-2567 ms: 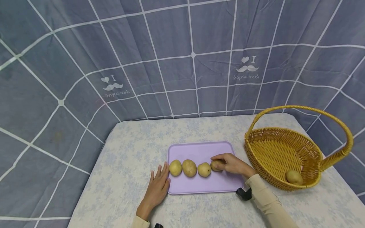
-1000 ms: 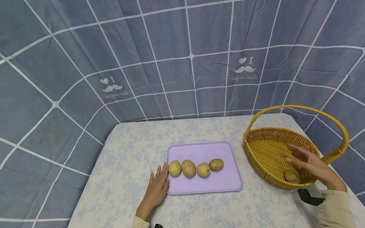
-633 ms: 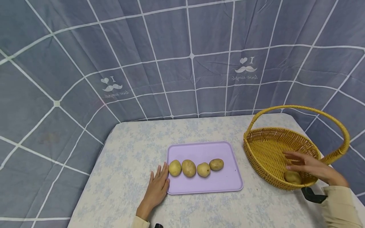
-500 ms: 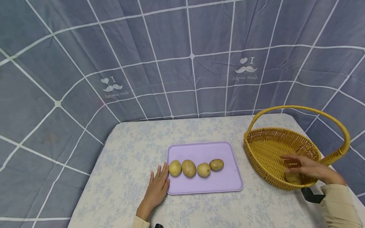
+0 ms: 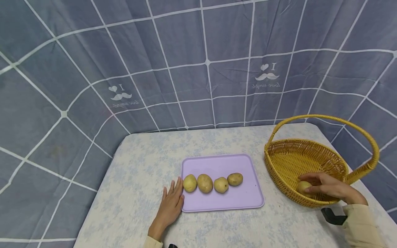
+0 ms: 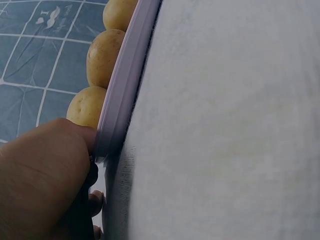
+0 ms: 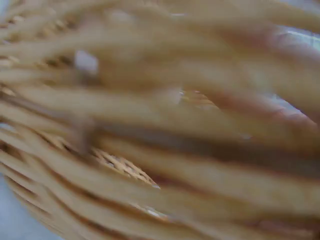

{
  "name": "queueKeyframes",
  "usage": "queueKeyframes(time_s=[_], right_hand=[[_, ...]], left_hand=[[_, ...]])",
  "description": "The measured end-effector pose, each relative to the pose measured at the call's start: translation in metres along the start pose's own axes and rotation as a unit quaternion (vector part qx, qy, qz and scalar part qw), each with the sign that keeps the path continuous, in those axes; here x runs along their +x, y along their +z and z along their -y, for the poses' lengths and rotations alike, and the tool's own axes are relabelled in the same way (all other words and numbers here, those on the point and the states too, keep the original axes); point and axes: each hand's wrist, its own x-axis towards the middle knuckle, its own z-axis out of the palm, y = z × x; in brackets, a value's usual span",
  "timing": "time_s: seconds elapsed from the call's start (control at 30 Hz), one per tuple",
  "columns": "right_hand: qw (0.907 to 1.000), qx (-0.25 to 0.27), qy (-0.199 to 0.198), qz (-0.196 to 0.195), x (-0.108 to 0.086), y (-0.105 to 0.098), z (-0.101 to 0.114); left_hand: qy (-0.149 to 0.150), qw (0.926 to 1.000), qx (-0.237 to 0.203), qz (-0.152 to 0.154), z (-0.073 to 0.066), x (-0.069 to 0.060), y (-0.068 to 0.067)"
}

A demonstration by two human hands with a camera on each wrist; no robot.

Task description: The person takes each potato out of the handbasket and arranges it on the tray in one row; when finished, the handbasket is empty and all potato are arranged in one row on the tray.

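Note:
In the head view my right hand [image 5: 332, 187] reaches over the near rim into the yellow wicker basket [image 5: 286, 163]. Its thumb and fingers grip a potato [image 5: 302, 187], partly covered by the hand. Blurred weave [image 7: 135, 107] fills the right wrist view and hides most of that hand. My left hand [image 5: 169, 207] lies with straight fingers against the left edge of the lilac tray [image 5: 217, 166]. Across the tray runs a row of several potatoes [image 5: 205, 183]; the leftmost potato [image 6: 86, 107] sits just beyond the left thumb in the left wrist view.
A tall arched handle [image 5: 328, 118] rises over the basket, which stands right of the tray. Both rest on a pale floral tablecloth [image 5: 149, 155]. A blue-grey curtain [image 5: 186, 79] with white lines hangs behind and at the sides.
My right hand went from the rightmost tray potato, left lying there, to the basket. It has since taken hold of the potato inside and shifted it leftward. The left hand stays put.

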Motion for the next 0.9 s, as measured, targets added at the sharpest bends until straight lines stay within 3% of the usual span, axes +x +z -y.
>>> queueKeyframes(time_s=[0.33, 0.43, 0.6, 0.67, 0.9], right_hand=[[0.9993, 0.007, 0.015, -0.034, 0.005, 0.009, 0.005], [0.9964, -0.008, 0.017, -0.083, 0.007, 0.012, 0.011], [0.9768, -0.057, -0.012, -0.206, 0.015, 0.02, 0.037], [0.9706, -0.041, -0.038, -0.234, 0.021, 0.026, 0.049], [0.9511, 0.063, -0.132, -0.272, 0.053, 0.06, 0.079]], left_hand=[[0.0, 1.0, -0.005, -0.002, 0.001, 0.0, 0.001], [0.001, 1.0, -0.006, -0.002, 0.002, 0.0, 0.001], [0.002, 1.0, -0.005, -0.004, 0.003, 0.0, 0.002], [0.002, 1.0, -0.005, -0.006, 0.003, 0.0, 0.003], [0.003, 0.9999, -0.012, -0.005, 0.003, 0.001, 0.003]])
